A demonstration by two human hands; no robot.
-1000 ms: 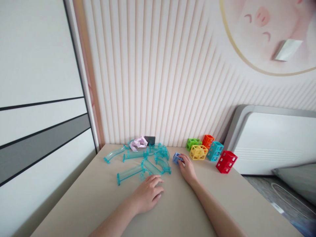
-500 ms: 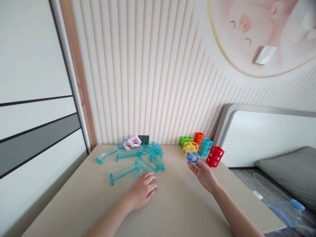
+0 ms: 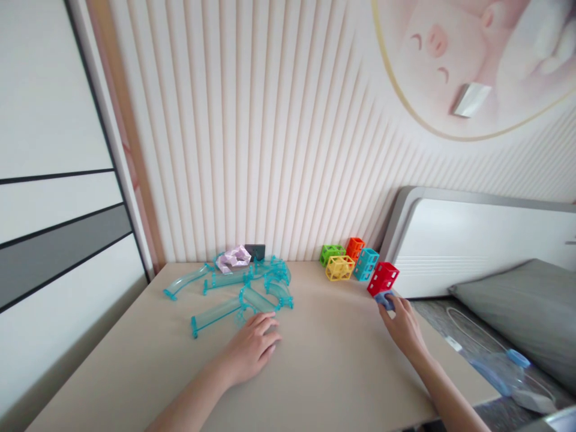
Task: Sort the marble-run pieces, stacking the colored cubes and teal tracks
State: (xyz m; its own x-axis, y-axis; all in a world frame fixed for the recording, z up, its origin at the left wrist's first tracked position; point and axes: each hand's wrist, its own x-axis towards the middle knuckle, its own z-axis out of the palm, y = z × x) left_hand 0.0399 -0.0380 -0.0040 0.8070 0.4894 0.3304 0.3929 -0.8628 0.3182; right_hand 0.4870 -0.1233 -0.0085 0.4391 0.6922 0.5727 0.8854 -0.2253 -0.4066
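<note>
Between the fingers of my right hand point(image 3: 404, 324) is a blue openwork block point(image 3: 384, 299), partly hidden by the fingers. It is just in front of a red block point(image 3: 383, 279); whether the two touch I cannot tell. Behind stand a teal block point(image 3: 366, 264), a yellow block point(image 3: 339, 268), a green block point(image 3: 332, 253) and an orange block point(image 3: 355, 247). My left hand point(image 3: 252, 351) rests on the tabletop with its fingers stretched out and holds nothing. Just beyond its fingertips lie several clear teal track pieces point(image 3: 218, 315).
A crumpled pale purple wrapper point(image 3: 233, 259) and a small dark object point(image 3: 255, 252) are at the back of the table point(image 3: 310, 372), against the ribbed wall. Past the right edge are a grey pillow point(image 3: 513, 300) and a clear bottle with a blue cap point(image 3: 517, 359).
My right hand has carried the blue block to the right, from before the yellow block to the front of the red one. My left hand stays on the table. The view has shifted slightly.
</note>
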